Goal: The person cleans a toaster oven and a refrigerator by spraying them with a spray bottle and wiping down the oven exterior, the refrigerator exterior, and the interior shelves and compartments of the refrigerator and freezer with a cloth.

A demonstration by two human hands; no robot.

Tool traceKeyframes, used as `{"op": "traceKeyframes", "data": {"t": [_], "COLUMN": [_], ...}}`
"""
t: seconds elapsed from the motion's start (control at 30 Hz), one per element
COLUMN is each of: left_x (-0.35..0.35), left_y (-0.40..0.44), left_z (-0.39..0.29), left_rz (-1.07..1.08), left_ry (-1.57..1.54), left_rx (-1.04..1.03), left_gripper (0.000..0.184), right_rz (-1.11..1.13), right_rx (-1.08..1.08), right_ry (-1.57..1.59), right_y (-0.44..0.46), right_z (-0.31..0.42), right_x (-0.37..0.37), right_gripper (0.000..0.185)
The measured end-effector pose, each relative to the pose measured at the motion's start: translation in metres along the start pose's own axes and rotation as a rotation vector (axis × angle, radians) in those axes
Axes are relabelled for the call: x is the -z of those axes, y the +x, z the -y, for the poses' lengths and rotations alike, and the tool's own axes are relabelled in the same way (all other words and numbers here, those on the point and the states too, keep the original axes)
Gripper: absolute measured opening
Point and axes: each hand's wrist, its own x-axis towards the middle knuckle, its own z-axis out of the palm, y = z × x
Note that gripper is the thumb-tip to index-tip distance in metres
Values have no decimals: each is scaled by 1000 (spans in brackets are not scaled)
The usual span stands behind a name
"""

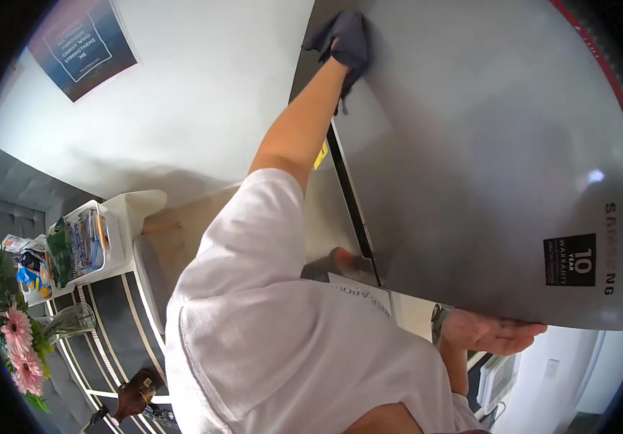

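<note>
A dark grey cloth (pixel 355 43) is bunched over my left hand (pixel 337 54), which presses it against the grey Samsung refrigerator door (pixel 471 145) near its far edge. The cloth hides most of the fingers. My left arm is stretched far out. Along the door's near edge lies my right hand (pixel 492 333), palm showing and fingers stretched out, touching the edge. A black warranty sticker (pixel 570 260) is on the door, close to the right hand.
A white wall with a poster (pixel 82 47) stands ahead on the left. Further left are a white table (pixel 130 217) with a filled white basket (pixel 114 242), pink flowers (pixel 17 329) and a grey chair (pixel 150 278). A white appliance (pixel 498 380) sits at lower right.
</note>
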Motion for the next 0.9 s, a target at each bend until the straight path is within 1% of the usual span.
{"op": "traceKeyframes", "data": {"t": [0.03, 0.07, 0.1, 0.13, 0.2, 0.23, 0.27, 0.33, 0.4, 0.47, 0.5, 0.57, 0.63, 0.7, 0.77, 0.9], "left_x": [-17, -63, -88, -82, -37, -15, 3, 31, 60, 86, 101, 128, 155, 177, 188, 179], "left_y": [8, 22, 24, 15, -1, -15, -36, -91, -158, -233, -271, -339, -398, -438, -460, -458], "left_z": [4, 5, 3, 0, -1, -5, -13, -41, -76, -119, -141, -178, -209, -228, -240, -238], "left_rz": [-43, -145, -247, -264, -310, -204, -155, -110, -62, 15, 61, 171, 292, 383, 445, 446], "left_ry": [-242, -661, -1076, -1195, -1423, -1248, -1131, -1061, -1072, -1111, -1134, -1196, -1270, -1327, -1369, -1398], "left_rx": [55, 194, 342, 380, 463, 446, 406, 327, 264, 205, 182, 138, 105, 98, 100, 160], "left_gripper": [33, 43, 55, 53, 52, 52, 51, 51, 51, 51, 51, 51, 50, 50, 50, 50], "right_rz": [-36, -72, -86, -100, -104, -111, -76, -6, 76, 101, 76, -11, 9, 2, 17, 12], "right_rx": [-43, -88, -102, -116, -76, -53, -23, 27, -7, -35, -45, -50, -57, -23, -47, -27], "right_ry": [18, 35, 46, 57, 108, 152, 183, 243, 224, 205, 193, 356, 402, 461, 522, 607], "right_y": [-10, -24, -26, -27, -13, -10, -5, 6, 7, 1, -2, -5, -5, -3, -4, -1], "right_z": [-7, -14, -13, -11, -6, -8, -8, -3, -3, -4, -4, -5, -5, -7, -8, -8], "right_x": [2, 8, 11, 14, 3, 0, -4, -3, 5, 16, 18, 11, 14, 13, 19, 18], "right_gripper": [58, 57, 58, 58, 60, 61, 61, 61, 63, 66, 68, 73, 73, 73, 73, 74]}}
